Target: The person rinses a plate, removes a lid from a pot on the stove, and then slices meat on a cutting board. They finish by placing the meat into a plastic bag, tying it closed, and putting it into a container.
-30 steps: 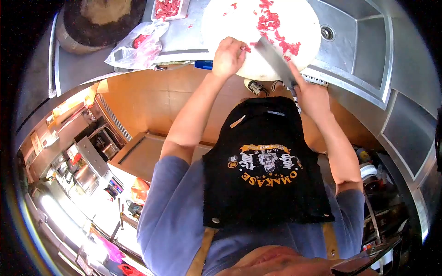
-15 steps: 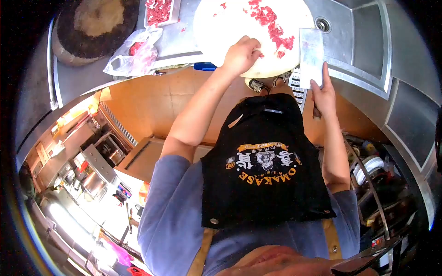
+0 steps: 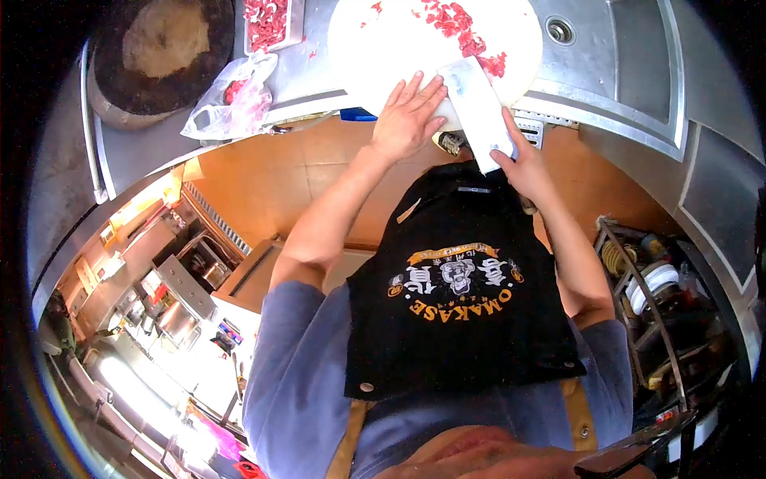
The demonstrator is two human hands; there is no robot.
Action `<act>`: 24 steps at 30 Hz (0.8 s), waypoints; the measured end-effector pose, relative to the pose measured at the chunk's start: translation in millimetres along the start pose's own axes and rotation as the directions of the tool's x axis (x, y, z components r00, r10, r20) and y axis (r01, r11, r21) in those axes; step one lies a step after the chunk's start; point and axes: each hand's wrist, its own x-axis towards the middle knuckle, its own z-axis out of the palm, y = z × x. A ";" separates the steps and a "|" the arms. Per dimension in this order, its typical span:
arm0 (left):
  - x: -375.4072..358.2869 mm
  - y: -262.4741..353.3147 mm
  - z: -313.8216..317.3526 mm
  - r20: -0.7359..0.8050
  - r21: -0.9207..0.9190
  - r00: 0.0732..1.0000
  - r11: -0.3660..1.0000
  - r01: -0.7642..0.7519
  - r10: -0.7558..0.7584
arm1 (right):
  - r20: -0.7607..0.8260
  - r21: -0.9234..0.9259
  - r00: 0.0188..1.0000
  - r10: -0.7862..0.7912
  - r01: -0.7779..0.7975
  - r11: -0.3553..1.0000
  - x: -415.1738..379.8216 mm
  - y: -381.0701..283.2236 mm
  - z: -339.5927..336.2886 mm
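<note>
My right hand [image 3: 523, 162] grips a cleaver [image 3: 476, 112], its broad bright blade lying across the front edge of a round white cutting board [image 3: 375, 52]. Beside the blade, my left hand [image 3: 409, 118] rests with fingers stretched out over the board's near left edge, fingertips close to the blade's upper left corner. Sliced red meat [image 3: 459, 25] forms a strip on the far right part of the board, ending just beyond the blade. A few small scraps lie farther left on the white surface.
Left of the board stand a tray of sliced meat [image 3: 268, 22] and a plastic bag [image 3: 233, 100] with some meat inside. A thick round wooden block [image 3: 163, 60] occupies the counter's left end. A sink drain [image 3: 560, 30] lies to the right, and a metal rack [image 3: 650, 303] stands low at right.
The cleaver has swung left from beside the board onto its front edge. My left hand has gone from curled fingers at the meat to flat, spread fingers, slightly lower and left.
</note>
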 end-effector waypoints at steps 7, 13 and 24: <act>-4.5 -1.7 -9.2 0.122 0.065 0.992 0.997 -0.029 0.021 | -0.006 0.038 0.993 -0.114 0.114 0.993 32.2 -14.0 4.1; -7.3 -2.5 -10.5 0.220 0.102 0.975 0.995 -0.009 -0.014 | 0.021 0.051 0.989 -0.147 0.145 0.988 5.1 4.0 2.7; -21.5 4.1 -8.7 0.186 0.085 0.980 0.995 0.051 -0.066 | 0.125 -0.025 0.990 -0.059 0.062 0.998 21.0 -1.5 0.6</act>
